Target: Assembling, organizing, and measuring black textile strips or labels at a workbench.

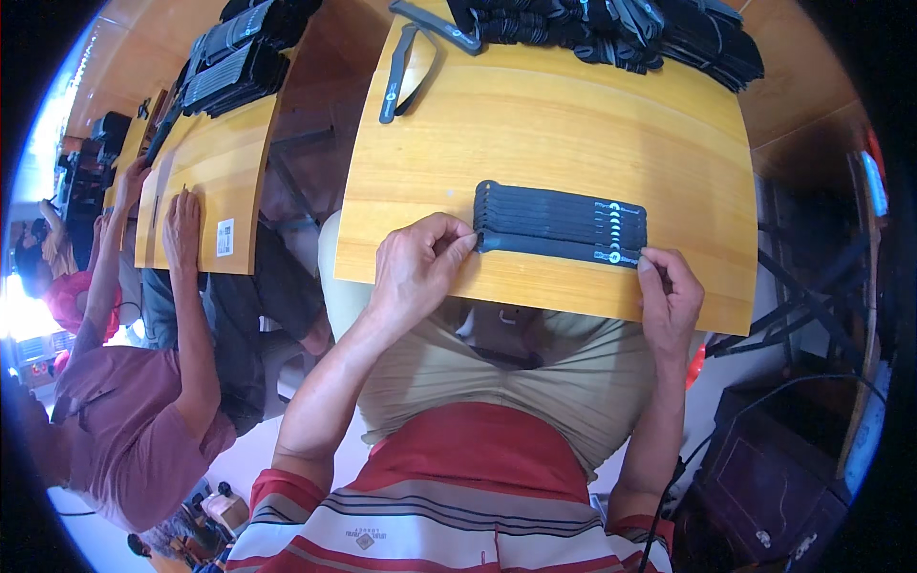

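A fanned row of flat black straps (pixel 549 212) lies on the wooden table in front of me, each overlapping the one behind. White print lines up near their right ends. The nearest black strap (pixel 559 247) runs along the front of the row. Its left end is pinched between the thumb and fingers of my left hand (pixel 415 263). At its other end, my right hand (pixel 671 298) grips the corner between thumb and finger. The strap appears flat against the tabletop.
The wooden table (pixel 411 181) ends just before my lap. Black strap bundles (pixel 611 29) are piled along its far edge, near a loose looped strap (pixel 401 81). On the left, a co-worker (pixel 143 411) works at another table (pixel 215 181) holding more strap bundles (pixel 234 72).
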